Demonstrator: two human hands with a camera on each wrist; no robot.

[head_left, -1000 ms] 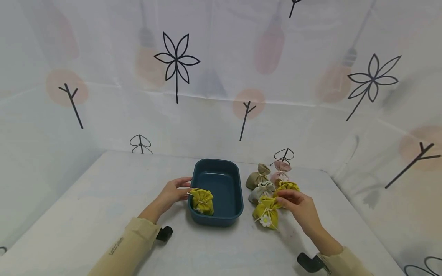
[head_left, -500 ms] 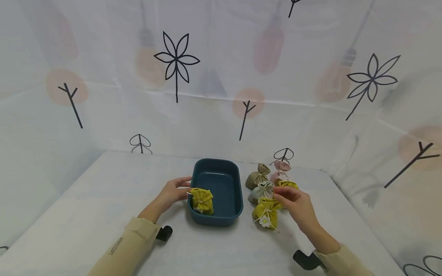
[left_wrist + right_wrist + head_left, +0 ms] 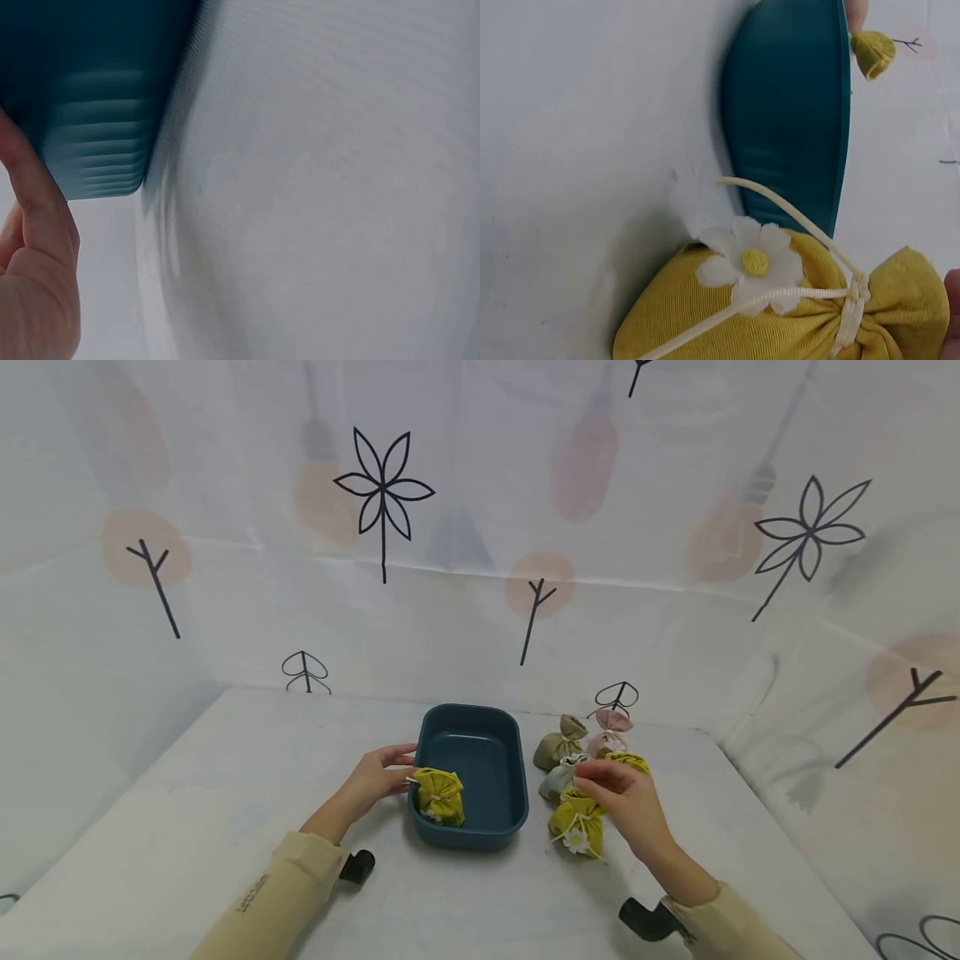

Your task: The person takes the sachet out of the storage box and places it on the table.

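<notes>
Grey pouch [image 3: 561,777] partly hidden behind right hand [image 3: 626,797]; grip seemingly unclear.

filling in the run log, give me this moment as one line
left hand: touches teal tray side | right hand: over pouch cluster, fingers on grey pouch | in tray: yellow pouch

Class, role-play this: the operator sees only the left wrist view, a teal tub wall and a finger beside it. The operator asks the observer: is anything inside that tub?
Observer: Yes, one yellow pouch lies in the near left corner of the tub.
Operator: Where is the other hand?
Observer: The right hand is over a cluster of pouches to the right of the tub, by the grey pouch.
Operator: Which pouch there lies nearest the person?
Observer: The daisy pouch, yellow with a white flower.
</notes>
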